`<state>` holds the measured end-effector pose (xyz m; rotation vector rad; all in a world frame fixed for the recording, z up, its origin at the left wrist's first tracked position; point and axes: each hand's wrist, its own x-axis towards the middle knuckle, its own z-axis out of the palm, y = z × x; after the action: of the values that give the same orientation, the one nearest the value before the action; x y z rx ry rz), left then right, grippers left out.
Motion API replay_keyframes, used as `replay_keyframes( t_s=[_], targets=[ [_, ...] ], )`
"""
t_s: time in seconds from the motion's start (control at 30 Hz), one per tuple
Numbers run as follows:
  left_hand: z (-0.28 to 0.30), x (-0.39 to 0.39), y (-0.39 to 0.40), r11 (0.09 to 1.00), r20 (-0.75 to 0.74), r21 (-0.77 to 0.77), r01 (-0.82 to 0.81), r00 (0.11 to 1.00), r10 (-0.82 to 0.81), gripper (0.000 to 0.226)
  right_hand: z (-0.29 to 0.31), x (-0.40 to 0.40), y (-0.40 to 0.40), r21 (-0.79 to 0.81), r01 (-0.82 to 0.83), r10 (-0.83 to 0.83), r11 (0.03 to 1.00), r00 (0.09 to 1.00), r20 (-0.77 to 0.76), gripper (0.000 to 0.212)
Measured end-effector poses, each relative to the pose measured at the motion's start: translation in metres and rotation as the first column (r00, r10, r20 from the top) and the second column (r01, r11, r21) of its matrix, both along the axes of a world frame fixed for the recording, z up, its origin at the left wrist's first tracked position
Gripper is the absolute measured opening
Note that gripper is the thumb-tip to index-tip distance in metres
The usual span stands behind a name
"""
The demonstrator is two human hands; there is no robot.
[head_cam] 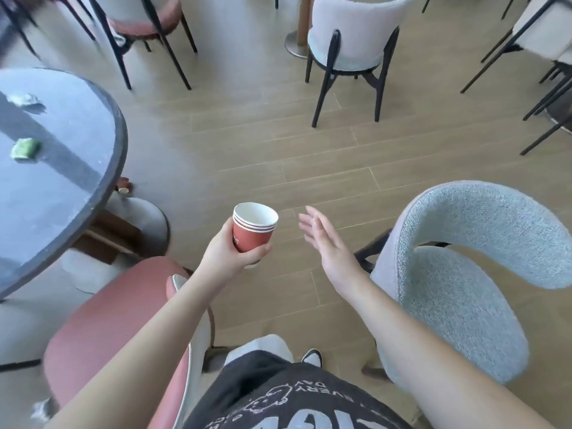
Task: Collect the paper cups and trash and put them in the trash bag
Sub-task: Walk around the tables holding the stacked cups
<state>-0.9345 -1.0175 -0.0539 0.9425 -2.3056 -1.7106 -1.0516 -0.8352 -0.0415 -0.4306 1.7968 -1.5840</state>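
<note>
My left hand (230,250) grips a short stack of red paper cups (253,227) with white rims, held upright over the wooden floor. My right hand (325,239) hovers just right of the cups, fingers straight and spread, holding nothing. On the dark round table (93,193) at the left lie a green scrap (25,149) and a crumpled pale wrapper (24,99). Another small red cup (124,184) lies on the floor by the table's base. No trash bag is in view.
A pink chair (102,320) stands at my lower left and a grey-blue upholstered chair (464,267) at my right. A white chair (353,35) and other black-legged chairs stand farther back. Wooden floor stretches between them.
</note>
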Motion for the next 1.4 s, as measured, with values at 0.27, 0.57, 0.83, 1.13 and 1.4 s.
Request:
replay_keyframes(
  t_s=[0.27, 0.57, 0.83, 1.13, 1.4],
  targets=[
    [-0.014, -0.031, -0.068, 0.979, 0.020, -0.050, -0.198, 0.980, 0.199, 0.062, -0.004, -0.067, -0.089, -0.011, -0.146, 0.145, 0.989, 0.989, -0.019, 0.070],
    [-0.013, -0.077, -0.171, 0.938, -0.003, -0.068, -0.339, 0.940, 0.340, 0.059, 0.004, -0.143, -0.213, -0.012, -0.261, 0.260, 0.965, 0.964, -0.054, 0.063],
    [-0.007, -0.138, -0.247, 0.905, -0.019, -0.058, -0.422, 0.906, 0.422, 0.064, 0.006, -0.213, -0.311, -0.014, -0.397, 0.396, 0.918, 0.917, -0.054, 0.057],
    [-0.002, -0.204, -0.319, 0.794, -0.013, -0.037, -0.607, 0.795, 0.607, 0.063, 0.000, -0.291, -0.436, -0.014, -0.613, 0.613, 0.790, 0.790, -0.015, 0.075],
    [0.005, -0.221, -0.393, 0.665, -0.003, -0.031, -0.747, 0.665, 0.747, 0.058, 0.005, -0.327, -0.552, 0.010, -0.756, 0.756, 0.655, 0.655, -0.003, 0.069]
  ],
)
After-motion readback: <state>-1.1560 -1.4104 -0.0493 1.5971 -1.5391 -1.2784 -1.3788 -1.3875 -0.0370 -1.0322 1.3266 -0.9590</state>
